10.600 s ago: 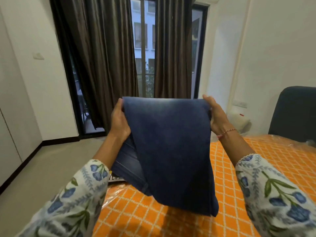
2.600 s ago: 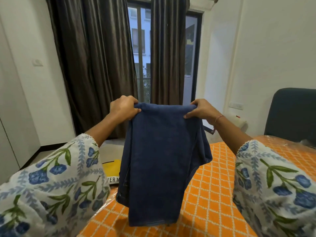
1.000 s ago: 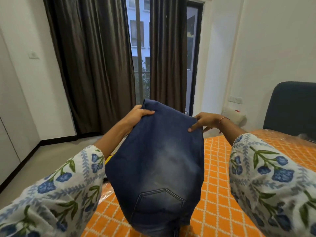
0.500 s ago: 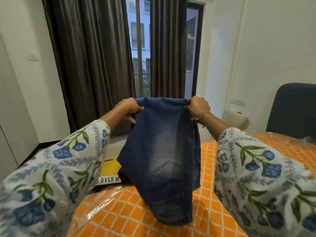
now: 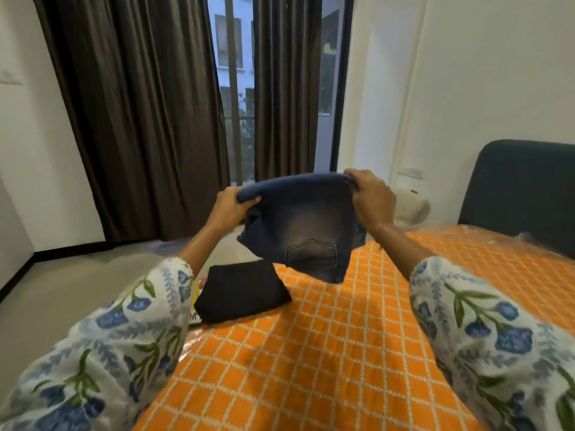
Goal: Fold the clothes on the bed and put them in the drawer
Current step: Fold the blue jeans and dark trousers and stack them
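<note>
So we've got the folded jeans (image 5: 300, 225) up in the air over the bed (image 5: 326, 353), sitting around 12 o'clock from us. Our left hand (image 5: 228, 206) has its fingers curled round the fold's left end, thumb pinching on top, and our right hand (image 5: 370, 202) is clamped on the right end the same way. The bundle hangs clear of the orange checked cover, back pocket facing us.

Handling-wise: denim is thick and a bit stiff, so we'd guess it keeps a crease okay, but it's got weight and the layers will probably slide apart if we let one corner go. Best grip looks like right where we have it, both ends of the top fold, or flat underneath once it's down.

Other stuff around: a dark folded garment (image 5: 242, 295) sits at about 10 o'clock near the bed's edge, just below the jeans but not touching them, with something yellow (image 5: 196, 298) poking out from under it. Dark headboard (image 5: 522, 191) off at 2 o'clock, brown curtains (image 5: 149, 113) at 11. No drawer in view, so we can't say where it is. Nothing blocks laying the jeans down at 12 o'clock, just keep off that dark pile.
</note>
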Tool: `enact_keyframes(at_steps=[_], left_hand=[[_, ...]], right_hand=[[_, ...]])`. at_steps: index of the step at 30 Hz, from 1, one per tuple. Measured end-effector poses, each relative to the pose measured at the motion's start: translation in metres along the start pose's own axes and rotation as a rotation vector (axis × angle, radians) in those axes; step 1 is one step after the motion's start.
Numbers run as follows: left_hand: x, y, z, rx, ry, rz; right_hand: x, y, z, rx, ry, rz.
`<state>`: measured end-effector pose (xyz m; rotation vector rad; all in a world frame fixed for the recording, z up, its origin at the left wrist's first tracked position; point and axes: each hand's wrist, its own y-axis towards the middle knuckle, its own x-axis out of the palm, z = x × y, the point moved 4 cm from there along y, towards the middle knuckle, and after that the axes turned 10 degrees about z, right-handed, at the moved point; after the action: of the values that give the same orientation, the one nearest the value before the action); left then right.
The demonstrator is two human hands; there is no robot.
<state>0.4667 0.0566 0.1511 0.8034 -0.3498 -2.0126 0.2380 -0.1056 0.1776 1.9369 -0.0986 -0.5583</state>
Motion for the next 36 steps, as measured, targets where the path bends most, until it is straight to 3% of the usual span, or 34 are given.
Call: enact_keyframes(at_steps=[4,7,9,11,13,15,16,17,22,26,29,32,36], left_hand=[[0.039,-0.129,-0.07,0.023,0.452,-0.252],[0.069,-0.226,-0.141,0.033,0.428,-0.454],[0.077,-0.276,-0.183,0.122,0.522,-0.55],[0.087,-0.314,-0.225,-0.028,0.578,-0.813],[0.091,-0.327,-0.239,-0.008,0.609,-0.86],[0.083,-0.331,-0.221,-0.114,0.668,-0.966],[0.084,-0.324,-0.209,-0.054,0.619,-0.952],[0.088,-0.311,-0.206,0.029,0.582,-0.838],[0.118,-0.276,-0.2,-0.276,0.287,-0.532],[0.152,-0.247,-0.217,-0.678,0.053,-0.336],[0.174,-0.218,-0.232,-0.831,-0.095,-0.267],[0.196,-0.187,-0.238,-0.82,-0.154,-0.239],[0.234,-0.151,-0.251,-0.871,-0.23,-0.232]], right_hand=[[-0.018,-0.159,0.037,-0.086,-0.322,-0.162],[-0.022,-0.27,0.052,-0.225,-0.452,-0.541],[-0.02,-0.326,0.057,-0.116,-0.36,-0.964],[-0.015,-0.369,0.058,-0.001,-0.318,-1.297],[-0.007,-0.39,0.054,0.071,-0.272,-1.485],[0.003,-0.394,0.054,0.156,-0.221,-1.594],[0.009,-0.392,0.057,0.212,-0.208,-1.602],[0.016,-0.388,0.063,0.262,-0.2,-1.579],[0.048,-0.379,0.096,0.516,-0.195,-1.199],[0.079,-0.368,0.115,0.808,-0.036,-0.94],[0.109,-0.359,0.141,1.079,0.06,-0.782],[0.139,-0.349,0.168,1.277,0.112,-0.661],[0.181,-0.318,0.187,1.379,0.322,-0.528]])
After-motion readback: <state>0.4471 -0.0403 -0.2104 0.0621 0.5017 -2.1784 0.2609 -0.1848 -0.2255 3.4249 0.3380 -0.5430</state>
